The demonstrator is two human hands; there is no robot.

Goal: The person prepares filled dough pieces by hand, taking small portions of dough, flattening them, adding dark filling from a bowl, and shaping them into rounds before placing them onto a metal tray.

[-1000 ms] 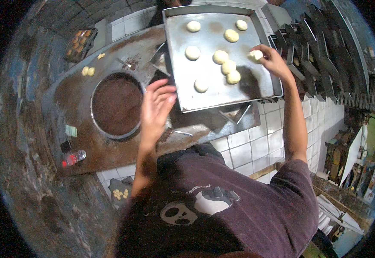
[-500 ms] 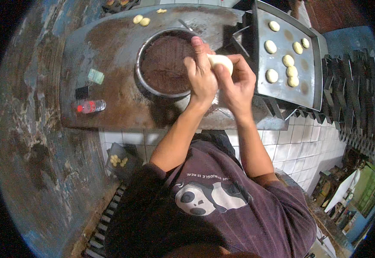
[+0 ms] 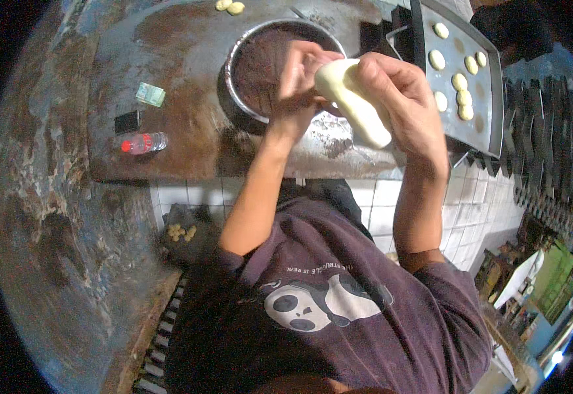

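Observation:
My right hand (image 3: pixel 408 98) pinches a long, pale piece of dough (image 3: pixel 359 108) between thumb and fingers. The dough bends over at its upper end, and its rounded lower end hangs free. Beside that upper end is my left hand (image 3: pixel 296 82), its fingers smeared by motion and partly hidden, so I cannot tell whether it touches the dough. Both hands are held above the table, over the right side of a round metal bowl (image 3: pixel 229 73). Dark brown filling (image 3: pixel 257 62) fills the bowl.
At the right, a metal baking tray (image 3: pixel 485 128) bears several pale dough balls (image 3: pixel 437 60). On the worn table (image 3: pixel 188 125) lie a bottle with a red cap (image 3: pixel 145 143), a small black box (image 3: pixel 127 122), a greenish paper (image 3: pixel 150 94) and two dough balls (image 3: pixel 235 8) at the far edge.
My hands have drawn apart; the right moved right with the dough. The dough, mostly covered by both hands before, now hangs long from my right hand. The whole view has shifted slightly.

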